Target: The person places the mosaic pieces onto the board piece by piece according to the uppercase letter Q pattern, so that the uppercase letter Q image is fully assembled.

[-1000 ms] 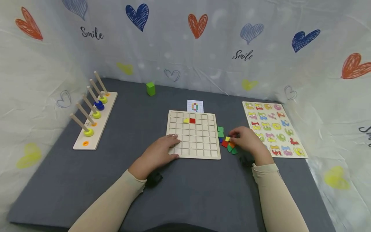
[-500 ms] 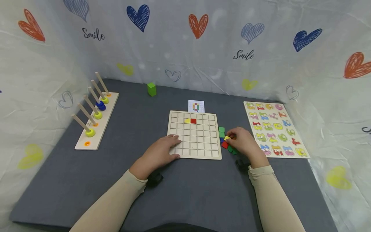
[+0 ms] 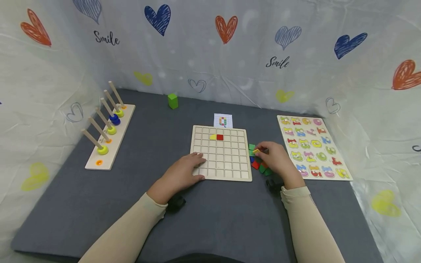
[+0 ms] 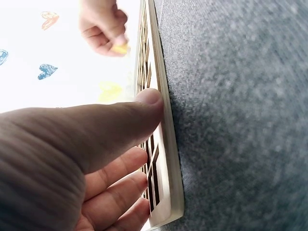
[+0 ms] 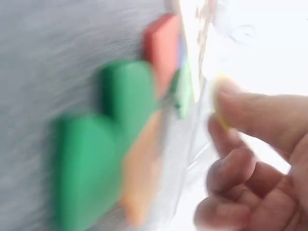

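Observation:
A light wooden grid board [image 3: 232,164] lies flat in the middle of the table, with a yellow tile [image 3: 213,137] and a red tile [image 3: 220,137] side by side in one of its upper rows. My left hand [image 3: 180,173] rests on the board's left edge, thumb at the near rim and fingers stretched over the cells. Just right of the board, my right hand [image 3: 276,157] pinches a small yellow tile [image 3: 256,151] between thumb and fingertips. Loose tiles lie under that hand: green tiles [image 5: 86,163], a red tile [image 5: 162,50], an orange tile [image 5: 142,168] and a partly hidden blue one.
A small pattern card [image 3: 223,120] lies behind the board. On the left stands a wooden peg stand [image 3: 112,153] with coloured rings. A green block [image 3: 172,101] sits at the back, and a picture puzzle board [image 3: 312,148] lies to the right.
My right hand has moved slightly left and lifted the yellow tile off the loose pile, bringing it nearer the board's right edge. The left hand has stayed in place.

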Available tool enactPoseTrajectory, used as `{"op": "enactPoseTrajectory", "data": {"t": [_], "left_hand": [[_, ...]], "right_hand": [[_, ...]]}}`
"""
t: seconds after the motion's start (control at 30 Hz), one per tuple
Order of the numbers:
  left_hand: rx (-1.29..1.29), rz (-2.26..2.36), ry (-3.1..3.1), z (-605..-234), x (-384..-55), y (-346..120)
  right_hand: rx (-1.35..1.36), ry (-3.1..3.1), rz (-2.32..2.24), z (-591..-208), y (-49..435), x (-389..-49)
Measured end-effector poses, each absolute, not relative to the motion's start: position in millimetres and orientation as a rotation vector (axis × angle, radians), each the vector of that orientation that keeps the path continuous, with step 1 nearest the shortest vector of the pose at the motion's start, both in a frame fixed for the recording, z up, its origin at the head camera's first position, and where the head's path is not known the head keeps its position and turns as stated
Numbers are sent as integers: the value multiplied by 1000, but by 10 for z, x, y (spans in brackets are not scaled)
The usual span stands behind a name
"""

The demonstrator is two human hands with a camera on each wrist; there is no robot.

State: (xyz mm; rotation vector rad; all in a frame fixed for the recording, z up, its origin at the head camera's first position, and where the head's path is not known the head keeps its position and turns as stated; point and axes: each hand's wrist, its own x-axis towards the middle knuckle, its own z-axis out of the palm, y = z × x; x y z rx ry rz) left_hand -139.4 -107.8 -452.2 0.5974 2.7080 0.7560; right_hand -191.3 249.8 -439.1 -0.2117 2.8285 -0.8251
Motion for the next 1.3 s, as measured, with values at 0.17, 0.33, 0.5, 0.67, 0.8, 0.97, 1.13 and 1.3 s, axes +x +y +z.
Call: {"op": "enactPoseTrajectory", "data": {"t": [0.17, 0.33, 0.5, 0.67, 0.8, 0.97, 1.13, 1.3], "left_hand": [[592, 751, 2711, -4525, -1390, -1084], [593, 759, 2709, -4514, -1383, -1076], [578, 775, 2695, -4503, -1371, -1069], [557, 777, 2685, -4501, -1373, -1065], [560, 775, 2689, -4502, -1385, -1078], [565, 767, 2693, -4516, -1392, -1084], [559, 762, 2696, -4519, -1392, -1083], [544, 761, 2686, -4499, -1374, -1079]], "right_hand": [[-321, 2911, -887, -4307, 2289, -2090], [-401, 2858, -847, -4272, 1993, -2351], [-449, 2764, -772, -4282, 1721, -2597], [-516, 2703, -672, -4257, 1554, -2742], [-547, 2694, -631, -4260, 1481, -2821], [-540, 2684, -670, -4301, 1461, -2843], [-493, 2689, -708, -4341, 1452, -2812], [-458, 2711, -710, -4380, 1440, -2784]]}}
